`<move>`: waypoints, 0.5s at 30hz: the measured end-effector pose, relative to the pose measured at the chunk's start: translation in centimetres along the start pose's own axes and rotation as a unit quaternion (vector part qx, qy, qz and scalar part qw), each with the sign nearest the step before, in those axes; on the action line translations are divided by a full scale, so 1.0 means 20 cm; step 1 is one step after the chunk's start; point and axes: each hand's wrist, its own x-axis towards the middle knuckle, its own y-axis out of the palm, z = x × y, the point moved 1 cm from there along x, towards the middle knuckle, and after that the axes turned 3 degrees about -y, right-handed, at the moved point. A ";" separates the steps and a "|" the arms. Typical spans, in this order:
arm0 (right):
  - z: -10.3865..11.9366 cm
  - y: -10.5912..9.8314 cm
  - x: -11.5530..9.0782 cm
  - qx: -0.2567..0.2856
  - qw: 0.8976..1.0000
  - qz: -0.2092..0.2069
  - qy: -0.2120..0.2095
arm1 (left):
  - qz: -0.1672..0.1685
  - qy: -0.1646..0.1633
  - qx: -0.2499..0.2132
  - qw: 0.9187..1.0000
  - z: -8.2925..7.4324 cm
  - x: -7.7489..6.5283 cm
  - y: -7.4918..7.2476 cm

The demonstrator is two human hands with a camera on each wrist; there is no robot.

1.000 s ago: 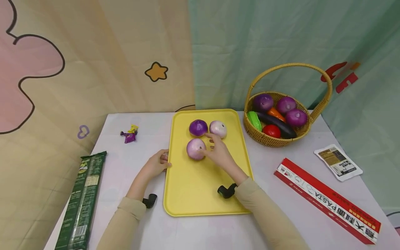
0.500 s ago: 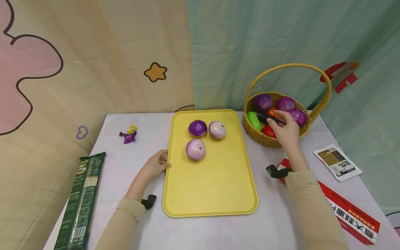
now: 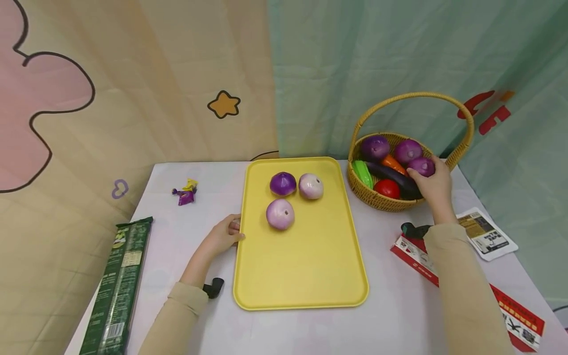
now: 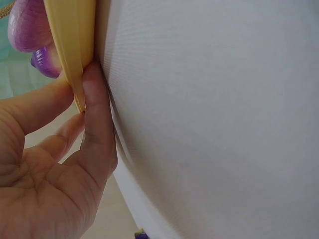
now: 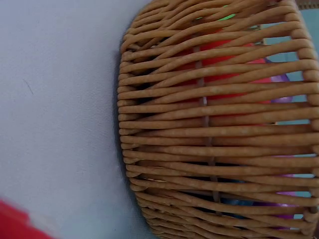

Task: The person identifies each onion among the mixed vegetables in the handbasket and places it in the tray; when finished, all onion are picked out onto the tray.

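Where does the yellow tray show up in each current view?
Head: yellow tray lies in the lower middle.
Left wrist: yellow tray at upper left, its edge pinched by the left hand.
Right wrist: not in it.
Shared landmark: the white tabletop, visible in all three.

Table covering [image 4: 224, 109]: white, matt, fine cloth weave. Yellow tray [image 3: 306, 271]: smooth, plastic-looking, low sheen. Toward the tray's far edge, dark onion [image 3: 283, 184], white onion [image 3: 311, 186] and pale onion [image 3: 280, 214]: smooth, glossy, sharp highlights. Table's far right corner, basket [image 3: 374, 199]: woven strands, ridged, faintly satin. Within its rim, purple onion [image 3: 421, 166], eggplant [image 3: 395, 177] and tomato [image 3: 387, 188]: slick, shiny skins. Table's left edge, green packet [image 3: 119, 283]: glossy plastic film. Near the right edge, red box [image 3: 411, 255]: smooth printed card; sachet [image 3: 484, 235]: smooth film. Far left, candy [image 3: 186, 198]: shiny twisted wrapper. Curtain [image 3: 377, 59]: creased cloth. Sleeves [image 3: 466, 291]: matt cloth.
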 end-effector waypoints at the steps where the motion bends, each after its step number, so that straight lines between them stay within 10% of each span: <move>1: 0.00 0.00 0.01 -0.006 1.000 0.005 -0.005 | 0.000 0.000 0.000 1.000 0.00 0.00 0.00; 15: -0.05 0.11 0.07 -0.068 0.997 -0.022 0.002 | -0.008 -0.008 -0.004 1.000 0.00 -0.01 0.00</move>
